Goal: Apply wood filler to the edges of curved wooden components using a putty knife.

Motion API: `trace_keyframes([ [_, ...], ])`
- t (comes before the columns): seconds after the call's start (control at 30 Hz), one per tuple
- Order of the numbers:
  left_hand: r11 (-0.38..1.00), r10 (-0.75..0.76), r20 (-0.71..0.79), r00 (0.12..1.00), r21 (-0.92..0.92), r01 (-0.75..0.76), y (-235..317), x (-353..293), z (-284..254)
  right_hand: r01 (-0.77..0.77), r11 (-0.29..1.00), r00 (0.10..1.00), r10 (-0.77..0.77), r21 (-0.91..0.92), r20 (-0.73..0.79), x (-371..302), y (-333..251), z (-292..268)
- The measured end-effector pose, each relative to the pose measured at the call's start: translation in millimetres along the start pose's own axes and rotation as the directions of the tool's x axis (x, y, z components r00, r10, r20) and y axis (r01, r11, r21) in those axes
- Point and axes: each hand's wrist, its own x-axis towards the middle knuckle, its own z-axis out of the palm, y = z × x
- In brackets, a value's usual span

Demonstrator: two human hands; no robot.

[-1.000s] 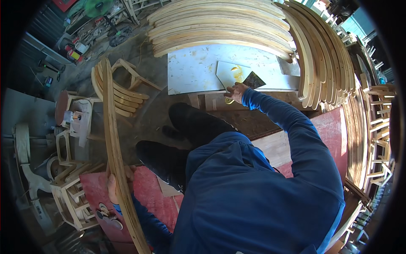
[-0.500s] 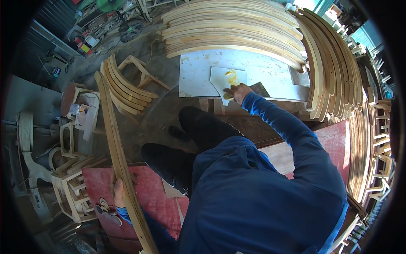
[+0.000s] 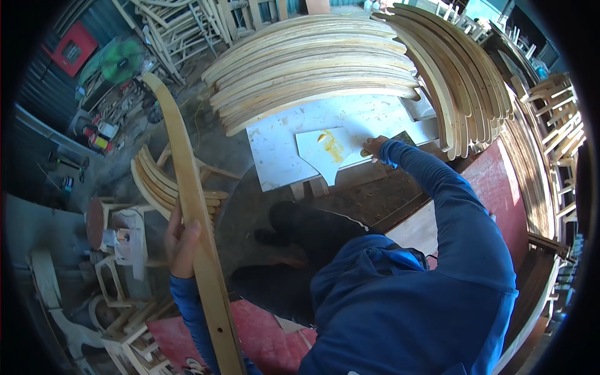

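Note:
My left hand (image 3: 182,244) is closed around a long, curved wooden slat (image 3: 199,244), which stands tilted up at my left with a small dark hole near its lower end. Over the white tabletop (image 3: 269,169), my right hand (image 3: 374,147) has its fingers closed; a small bit shows at the fingertips, too small to name. Left of that hand lies a white board (image 3: 312,150) with a tapered end, smeared with yellow paste (image 3: 332,147). A dark flat piece (image 3: 403,137) lies just beyond my right hand, partly covered by my wrist.
Stacked curved slats (image 3: 312,69) cover the table's far side, with another stack (image 3: 459,81) on the right. More curved pieces (image 3: 153,181) lean on a wooden frame at left. A red surface (image 3: 262,331) is beside my legs. A green fan (image 3: 120,61) stands far left.
My right hand has moved off the white board's tapered end, rightward toward the dark piece. My left hand and the slat have come up and forward, and the view has turned.

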Motion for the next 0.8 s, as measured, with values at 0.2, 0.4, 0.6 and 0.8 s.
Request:
trace_keyframes([
  [0.2,0.989,-0.125,0.09,0.988,0.09,0.117,21.0,23.1,-7.3,0.176,0.98,0.984,-0.176,-0.089,0.006,-28.1,-10.8,-56.7],
  [0.4,0.988,-0.133,0.202,0.97,0.106,0.113,41.0,41.0,-13.4,0.132,0.983,0.988,-0.121,0.128,-0.092,-15.7,-6.6,-49.8],
  [0.6,0.989,0.055,0.258,0.965,0.118,-0.088,24.2,98.2,59.1,-0.126,0.992,0.925,0.129,0.032,-0.357,-25.3,-44.4,-2.4],
  [0.8,0.988,0.085,0.357,0.93,0.088,-0.124,5.3,109.6,127.3,-0.005,0.941,0.616,0.269,0.337,-0.741,-151.4,-124.7,-19.9],
])
